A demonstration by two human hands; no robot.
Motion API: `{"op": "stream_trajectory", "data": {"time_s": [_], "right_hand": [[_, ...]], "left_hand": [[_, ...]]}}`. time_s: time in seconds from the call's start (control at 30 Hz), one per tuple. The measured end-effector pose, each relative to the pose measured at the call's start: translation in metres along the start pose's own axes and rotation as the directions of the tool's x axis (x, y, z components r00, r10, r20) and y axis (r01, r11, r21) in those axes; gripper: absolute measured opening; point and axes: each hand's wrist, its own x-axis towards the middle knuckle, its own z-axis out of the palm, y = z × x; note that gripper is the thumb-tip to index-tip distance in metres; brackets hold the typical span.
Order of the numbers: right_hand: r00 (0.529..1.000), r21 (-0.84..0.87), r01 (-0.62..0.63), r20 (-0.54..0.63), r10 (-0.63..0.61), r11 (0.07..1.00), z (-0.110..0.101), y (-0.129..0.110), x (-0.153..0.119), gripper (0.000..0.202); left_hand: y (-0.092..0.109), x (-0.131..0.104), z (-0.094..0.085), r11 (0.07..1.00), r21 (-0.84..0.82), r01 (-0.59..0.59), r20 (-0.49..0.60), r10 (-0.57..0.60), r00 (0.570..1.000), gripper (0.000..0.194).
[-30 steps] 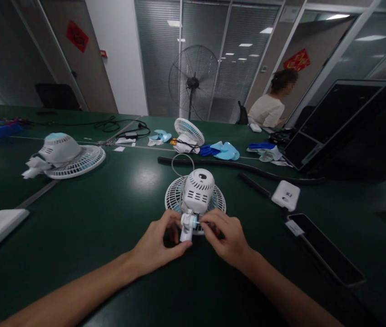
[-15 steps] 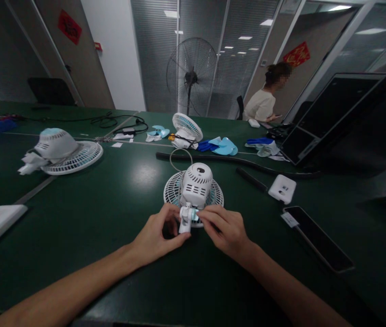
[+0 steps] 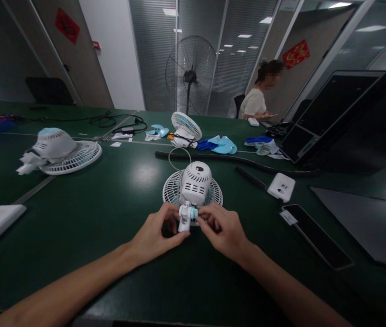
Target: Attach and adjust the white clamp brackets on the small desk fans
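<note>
A small white fan [image 3: 195, 184] lies face down on the green table in front of me, its round grille [image 3: 169, 188] underneath and the motor housing on top. From its near end juts a white clip-like neck piece [image 3: 184, 219] with a light blue knob [image 3: 193, 212] on its right side. My left hand [image 3: 159, 231] grips the white neck piece between thumb and fingers. On the right, my right hand [image 3: 223, 229] pinches the blue knob with thumb and fingertips. A thin cable [image 3: 170, 159] loops up behind the fan.
Another fan [image 3: 58, 147] lies face down at the left; a third [image 3: 186, 129] stands at the back among blue blades [image 3: 225, 144] and gloves. A black tube [image 3: 213, 157] crosses behind my fan. To the right are a white box [image 3: 281, 186] and a phone [image 3: 317, 236]. A person [image 3: 256, 100] sits beyond.
My right fingers have shifted slightly around the blue knob, with the fingers more curled. The left hand keeps its hold. A grey flat panel shows more at the right; the seated person leans left.
</note>
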Motion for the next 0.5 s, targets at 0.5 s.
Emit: {"op": "stream_trajectory", "data": {"time_s": [0.5], "right_hand": [[0.989, 0.135, -0.093, 0.124, 0.077, 0.986, 0.003, -0.003, 0.008, 0.03]], "left_hand": [[-0.002, 0.0, 0.0, 1.0, -0.017, -0.008, 0.002, 0.008, 1.0, 0.039]]}}
